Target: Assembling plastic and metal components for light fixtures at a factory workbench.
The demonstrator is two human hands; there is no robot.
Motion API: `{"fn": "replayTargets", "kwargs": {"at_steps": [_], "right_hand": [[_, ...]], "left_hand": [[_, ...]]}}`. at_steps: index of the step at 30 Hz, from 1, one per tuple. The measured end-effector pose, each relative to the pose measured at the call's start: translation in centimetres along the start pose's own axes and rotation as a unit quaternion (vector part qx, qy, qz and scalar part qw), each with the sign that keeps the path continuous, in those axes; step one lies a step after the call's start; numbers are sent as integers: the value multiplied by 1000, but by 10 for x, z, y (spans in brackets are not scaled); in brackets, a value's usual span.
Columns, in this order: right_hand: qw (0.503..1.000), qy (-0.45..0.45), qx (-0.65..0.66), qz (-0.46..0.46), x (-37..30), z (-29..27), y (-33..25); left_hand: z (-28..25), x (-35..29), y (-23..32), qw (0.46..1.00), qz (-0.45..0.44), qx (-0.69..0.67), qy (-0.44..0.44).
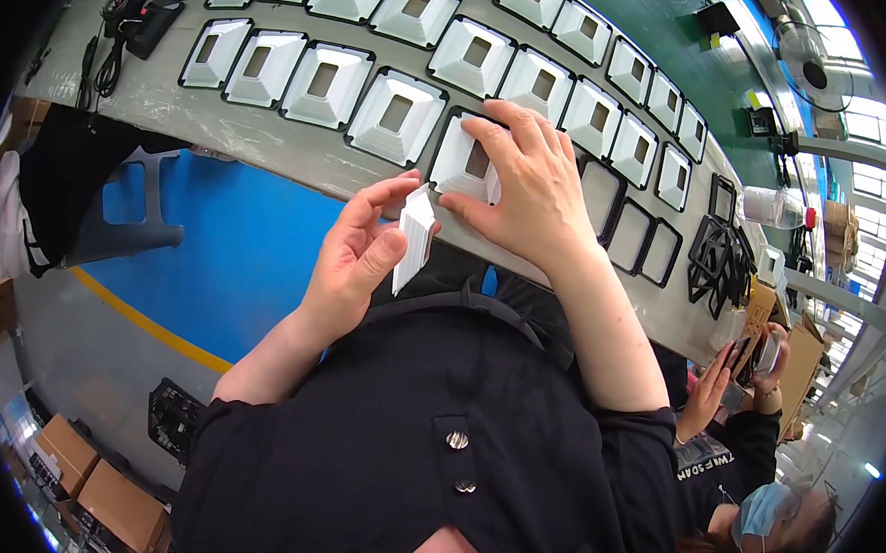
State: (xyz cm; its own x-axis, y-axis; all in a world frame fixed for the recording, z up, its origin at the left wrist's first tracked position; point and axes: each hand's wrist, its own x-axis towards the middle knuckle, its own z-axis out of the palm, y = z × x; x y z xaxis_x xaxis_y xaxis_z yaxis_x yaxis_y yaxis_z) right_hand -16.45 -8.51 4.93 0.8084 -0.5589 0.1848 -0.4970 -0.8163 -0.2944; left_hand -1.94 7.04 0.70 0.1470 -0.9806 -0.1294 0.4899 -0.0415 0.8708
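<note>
My left hand (349, 257) pinches a small stack of nested white plastic covers (416, 243) edge-on, just off the table's near edge. My right hand (536, 186) reaches across one white sloped cover (455, 165) that sits in a black frame on the table. Its fingers rest at the far side and its thumb at the near side, hiding part of that cover. Next to it on the left lies another white cover (371, 115) in its black frame. Each visible cover has a rectangular opening in its middle.
Rows of framed white covers (328, 82) fill the grey table (269, 149). Bare black frames lie right of my right hand, beside a heap of black frames (716, 261). A clear bottle (772, 207) and black cables (108, 64) are at the ends. A masked co-worker's hands (705, 400) are at right.
</note>
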Motion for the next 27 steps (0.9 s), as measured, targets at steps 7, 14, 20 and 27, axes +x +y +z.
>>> {"fn": "replayTargets", "kwargs": {"at_steps": [7, 14, 20, 27], "right_hand": [[996, 17, 82, 10, -3, -5, 15], [999, -8, 52, 5, -3, -3, 13], [990, 84, 109, -20, -11, -13, -1], [963, 41, 265, -40, -40, -37, -45]], "left_hand": [[2, 2, 0, 999, -4, -40, 3], [2, 3, 3, 999, -9, -34, 0], [7, -1, 14, 997, -10, -77, 9], [29, 2, 30, 988, -59, -140, -29]]}}
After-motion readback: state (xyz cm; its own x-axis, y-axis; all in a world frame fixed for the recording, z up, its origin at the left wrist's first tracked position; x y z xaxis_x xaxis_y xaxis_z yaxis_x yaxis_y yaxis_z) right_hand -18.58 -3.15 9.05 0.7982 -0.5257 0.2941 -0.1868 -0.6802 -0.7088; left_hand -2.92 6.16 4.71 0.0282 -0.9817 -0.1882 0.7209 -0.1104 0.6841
